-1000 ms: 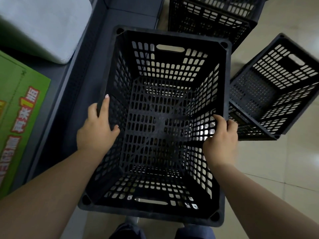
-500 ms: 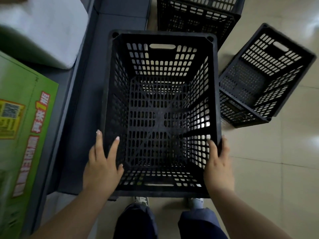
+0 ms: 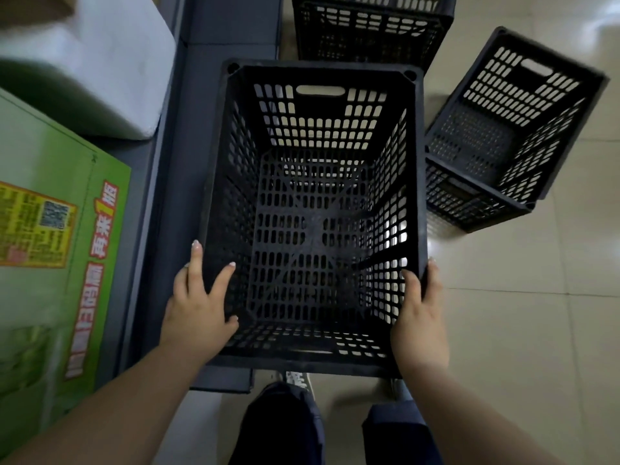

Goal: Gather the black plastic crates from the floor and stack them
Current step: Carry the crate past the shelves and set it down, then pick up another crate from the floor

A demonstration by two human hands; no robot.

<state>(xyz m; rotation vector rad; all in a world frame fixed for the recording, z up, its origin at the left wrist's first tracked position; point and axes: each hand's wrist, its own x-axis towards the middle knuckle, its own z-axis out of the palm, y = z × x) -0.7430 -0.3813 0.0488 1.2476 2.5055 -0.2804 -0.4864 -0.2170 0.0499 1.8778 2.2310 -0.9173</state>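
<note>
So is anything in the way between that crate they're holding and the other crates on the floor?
Nothing visible blocks it. Both the left hand and right hand already hold the held crate's side rims. The crate ahead and the tilted crate to the right both stand open and empty, with bare floor between.

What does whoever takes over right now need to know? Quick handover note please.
Left hand: on the near left rim of the held crate, fingers spread, thumb inside; a loose grip at best.
Right hand: clamped on the near right rim.
Held crate: upright, empty, in front of the legs.
Tilted crate: on the floor to the right, apart.
Far crate: beyond, at the top edge.
Done: one crate in hand.
Left: stack all three.
</note>
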